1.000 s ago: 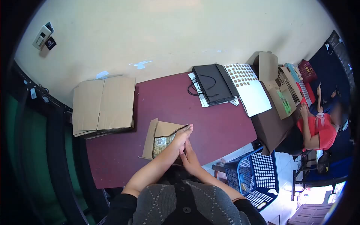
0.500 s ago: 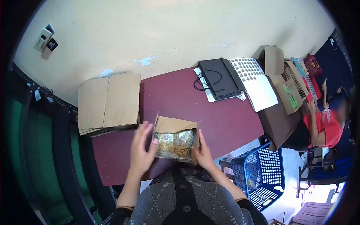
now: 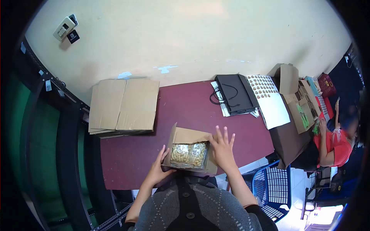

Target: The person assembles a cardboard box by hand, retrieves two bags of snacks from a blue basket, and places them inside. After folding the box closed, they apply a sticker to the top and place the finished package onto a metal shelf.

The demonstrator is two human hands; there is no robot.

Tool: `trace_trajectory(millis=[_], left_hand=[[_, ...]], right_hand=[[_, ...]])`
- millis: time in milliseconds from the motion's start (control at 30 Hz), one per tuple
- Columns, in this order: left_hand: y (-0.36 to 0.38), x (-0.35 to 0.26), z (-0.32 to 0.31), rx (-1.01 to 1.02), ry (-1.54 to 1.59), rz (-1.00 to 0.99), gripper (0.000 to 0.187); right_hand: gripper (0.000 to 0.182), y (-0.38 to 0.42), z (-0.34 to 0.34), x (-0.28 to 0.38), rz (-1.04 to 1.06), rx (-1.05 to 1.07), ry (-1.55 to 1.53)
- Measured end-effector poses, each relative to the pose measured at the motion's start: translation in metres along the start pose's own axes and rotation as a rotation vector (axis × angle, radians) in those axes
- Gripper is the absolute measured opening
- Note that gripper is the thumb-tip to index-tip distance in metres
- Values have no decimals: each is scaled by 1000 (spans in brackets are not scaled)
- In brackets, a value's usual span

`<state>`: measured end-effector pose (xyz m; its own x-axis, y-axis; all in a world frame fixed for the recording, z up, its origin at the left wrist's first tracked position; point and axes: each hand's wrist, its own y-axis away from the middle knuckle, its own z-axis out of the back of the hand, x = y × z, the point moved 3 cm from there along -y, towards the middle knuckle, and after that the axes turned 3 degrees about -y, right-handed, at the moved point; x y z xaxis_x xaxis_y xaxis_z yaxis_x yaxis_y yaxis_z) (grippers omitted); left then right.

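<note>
An open cardboard box (image 3: pixel 191 135) stands at the near edge of the maroon table, close to my body. Inside lie clear plastic packets (image 3: pixel 189 156) of pale tan pieces that look like nuts, two of them showing on top. My left hand (image 3: pixel 157 171) grips the left side of the box, fingers along the outer wall and thumb low near the front. At the box's upper right corner, my right hand (image 3: pixel 223 151) is open with its fingers spread, the thumb side at the edge of the right flap.
Flattened cardboard boxes (image 3: pixel 124 104) are stacked at the table's back left. Black paper bags (image 3: pixel 237 94) and a sheet of round stickers (image 3: pixel 271 104) lie at the back right. A blue plastic basket (image 3: pixel 273 181) stands below right. A person in red (image 3: pixel 334 148) works beyond.
My right hand has risen from the box's right side to its upper right corner, fingers spreading. My left hand has slid lower on the left wall. The view has shifted.
</note>
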<state>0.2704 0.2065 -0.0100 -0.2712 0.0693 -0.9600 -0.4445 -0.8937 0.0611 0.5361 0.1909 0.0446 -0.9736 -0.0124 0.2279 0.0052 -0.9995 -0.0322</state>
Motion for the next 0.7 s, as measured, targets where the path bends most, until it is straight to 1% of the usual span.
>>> trace_trajectory(millis=[33, 67, 133, 167, 267, 300, 333, 400, 433, 467, 533, 567, 600, 633, 667, 700], left_hand=[[-1, -4, 2, -7, -50, -12, 91], [-2, -3, 4, -7, -48, -15, 91], [-3, 3, 2, 191, -273, 45, 79], [-5, -2, -3, 247, -366, -28, 69], [-13, 2, -9, 214, -417, -61, 71], [-18, 2, -6, 188, -373, -51, 73], [-21, 6, -6, 191, -375, -58, 73], [-32, 18, -5, 82, -91, -21, 76], [-34, 7, -4, 38, -223, -31, 76], [-41, 10, -4, 37, -221, -41, 76], [-47, 23, -9, 66, -280, -194, 72], [-48, 37, -13, 67, -275, -184, 72], [-47, 50, -19, 127, -474, -256, 71], [-47, 51, -23, 188, -675, -338, 70], [-47, 53, -23, 194, -679, -336, 70], [-52, 49, -21, 192, -585, -232, 72]], right_hand=[[42, -2, -12, -4, 30, 3, 78], [42, -4, -23, -5, 30, 1, 80], [36, -9, -47, 0, 59, 124, 404], [35, -11, -55, 5, 50, 170, 535], [36, -21, -64, 13, 88, 172, 468], [39, -26, -54, 15, 57, 254, 362], [39, -25, -55, 12, 51, 249, 363], [45, -24, -48, 6, 52, 21, 110], [51, -22, -42, 2, 26, 8, -57], [51, -20, -38, -1, 27, 0, -51], [58, -8, -30, -13, -109, -216, -598], [63, -1, -31, -22, -113, -254, -579], [63, 7, -38, -30, -119, -244, -589], [64, 11, -46, -41, -189, -238, -803], [65, 14, -56, -49, -260, -230, -1017], [68, 15, -61, -51, -275, -229, -1071]])
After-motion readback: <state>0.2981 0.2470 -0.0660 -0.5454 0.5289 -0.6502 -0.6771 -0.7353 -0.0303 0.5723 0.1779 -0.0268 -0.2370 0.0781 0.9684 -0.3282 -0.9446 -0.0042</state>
